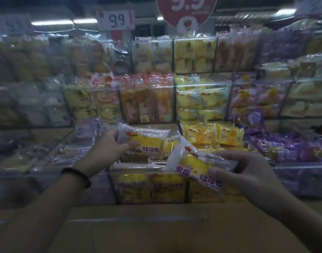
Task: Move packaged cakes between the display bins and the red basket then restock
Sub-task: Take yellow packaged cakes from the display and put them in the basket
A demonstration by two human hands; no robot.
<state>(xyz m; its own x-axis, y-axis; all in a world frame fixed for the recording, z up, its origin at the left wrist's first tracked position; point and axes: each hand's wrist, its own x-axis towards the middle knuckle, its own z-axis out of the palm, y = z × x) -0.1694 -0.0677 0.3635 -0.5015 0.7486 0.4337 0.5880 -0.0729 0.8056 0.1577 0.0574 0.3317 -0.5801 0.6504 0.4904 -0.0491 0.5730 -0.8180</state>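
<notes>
You stand in a dim shop: tiers of clear display bins [202, 86] packed with wrapped cakes [195, 52], a 9.9 price card [116, 20] and a red round sign [186, 11] above them.

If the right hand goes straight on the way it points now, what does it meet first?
Probably the cake pack in the left hand: the right hand points left and slightly up, and its own pack nearly reaches it. Depth is unclear.
</notes>
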